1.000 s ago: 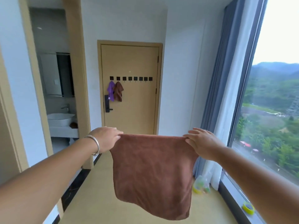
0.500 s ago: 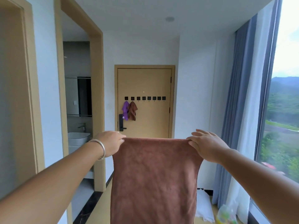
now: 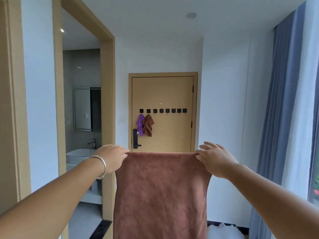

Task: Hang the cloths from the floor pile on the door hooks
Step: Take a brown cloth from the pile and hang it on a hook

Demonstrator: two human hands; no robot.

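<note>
Door (image 3: pixel 172 94) nearer than before, both hands pinching brown cloth (image 3: pixel 160 195) taut

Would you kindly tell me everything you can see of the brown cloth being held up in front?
The brown cloth is a plush, towel-like rectangle of reddish brown, hanging flat and spread with its top edge stretched level. The left hand pinches its top left corner and the right hand pinches the top right. It hangs in the air, well short of the door; its lower edge runs out of the frame.
</note>
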